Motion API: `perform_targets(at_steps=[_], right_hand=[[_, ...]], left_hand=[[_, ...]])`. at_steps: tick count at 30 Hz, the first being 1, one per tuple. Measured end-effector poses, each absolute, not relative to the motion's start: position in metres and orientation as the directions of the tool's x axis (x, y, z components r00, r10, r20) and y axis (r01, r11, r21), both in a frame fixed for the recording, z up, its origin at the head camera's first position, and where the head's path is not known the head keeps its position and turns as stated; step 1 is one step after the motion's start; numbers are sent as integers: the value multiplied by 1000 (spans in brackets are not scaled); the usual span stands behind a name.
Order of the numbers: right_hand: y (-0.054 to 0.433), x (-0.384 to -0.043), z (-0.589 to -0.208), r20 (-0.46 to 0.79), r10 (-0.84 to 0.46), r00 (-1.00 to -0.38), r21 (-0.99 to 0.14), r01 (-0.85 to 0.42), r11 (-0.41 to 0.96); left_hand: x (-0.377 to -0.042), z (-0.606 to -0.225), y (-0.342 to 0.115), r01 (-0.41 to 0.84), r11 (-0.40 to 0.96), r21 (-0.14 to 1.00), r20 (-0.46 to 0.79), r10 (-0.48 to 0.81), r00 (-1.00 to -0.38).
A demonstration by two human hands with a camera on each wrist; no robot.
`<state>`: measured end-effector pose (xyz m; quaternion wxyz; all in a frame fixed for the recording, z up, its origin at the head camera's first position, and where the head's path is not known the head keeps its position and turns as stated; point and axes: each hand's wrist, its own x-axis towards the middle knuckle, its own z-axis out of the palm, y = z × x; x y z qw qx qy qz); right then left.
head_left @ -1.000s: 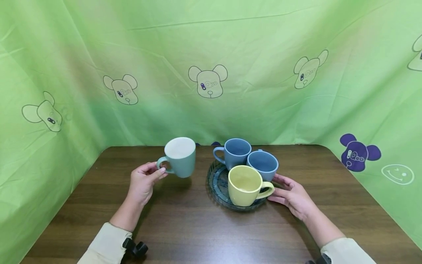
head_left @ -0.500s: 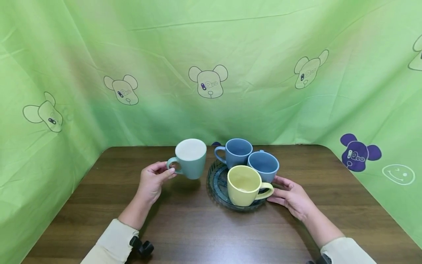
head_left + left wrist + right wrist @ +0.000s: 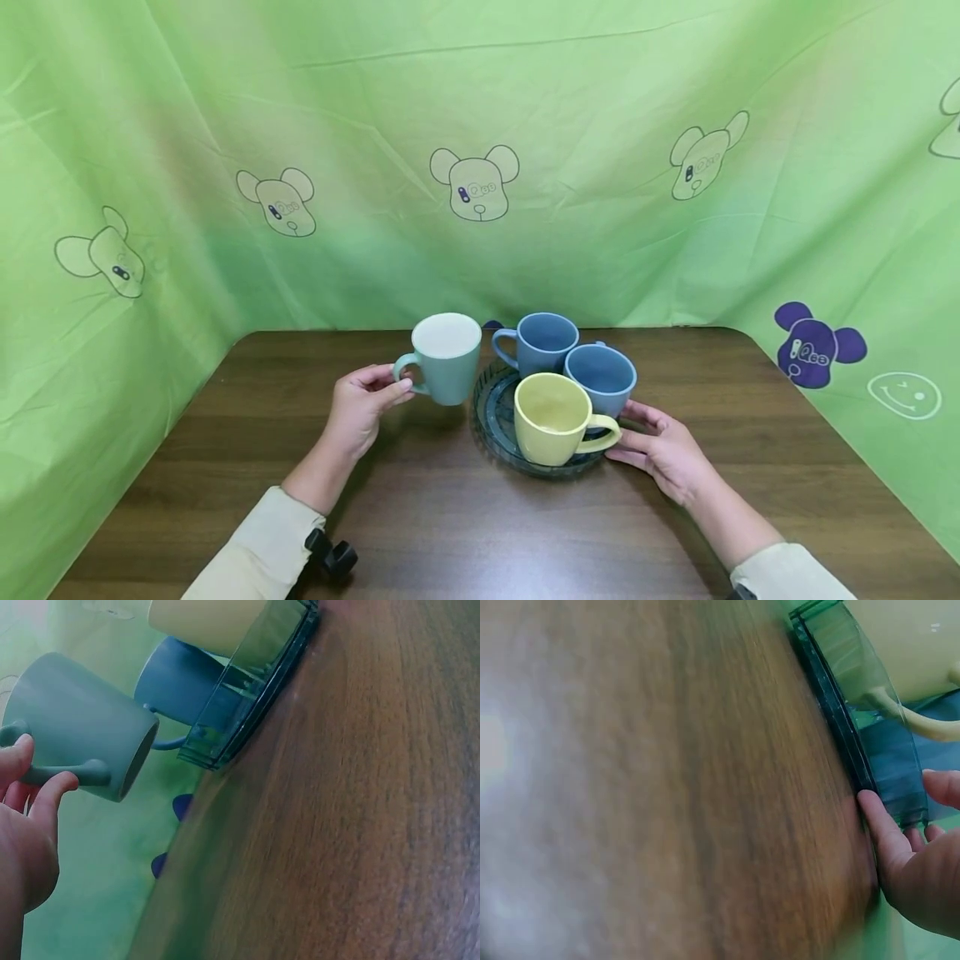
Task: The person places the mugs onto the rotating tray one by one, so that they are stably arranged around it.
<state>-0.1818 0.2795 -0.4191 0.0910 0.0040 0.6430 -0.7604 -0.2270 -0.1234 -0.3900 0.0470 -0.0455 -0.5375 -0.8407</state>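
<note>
My left hand point(image 3: 365, 410) pinches the handle of a teal mug point(image 3: 447, 367) with a white inside. The mug hangs upright above the table, just left of a round clear blue-green tray point(image 3: 491, 429). On the tray stand a yellow mug point(image 3: 551, 425) in front and two blue mugs behind it, the farther blue mug point(image 3: 536, 354) and the right blue mug point(image 3: 609, 379). My right hand point(image 3: 667, 454) touches the tray's right side with fairly straight fingers. In the right wrist view, one finger point(image 3: 885, 829) lies along the tray's base, and the thumb is near its rim.
A brown wood-grain table point(image 3: 450, 542) bears the tray. Behind and at both sides hangs a green cloth point(image 3: 375, 250) with printed bear heads, close to the table's back edge. The yellow mug's handle points right, toward my right hand.
My left hand has carried the teal mug to the right, closer to the tray. The right hand stays at the tray's side, and the tray with its mugs has hardly moved.
</note>
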Motion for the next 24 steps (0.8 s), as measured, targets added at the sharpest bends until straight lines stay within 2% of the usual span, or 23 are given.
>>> perform_targets(at_steps=[24], right_hand=[[268,-172,-414,-180,-77,-981,-962,192,-192]], left_hand=[[-234,-391,-87,111,-419,901,103,-40,-994]])
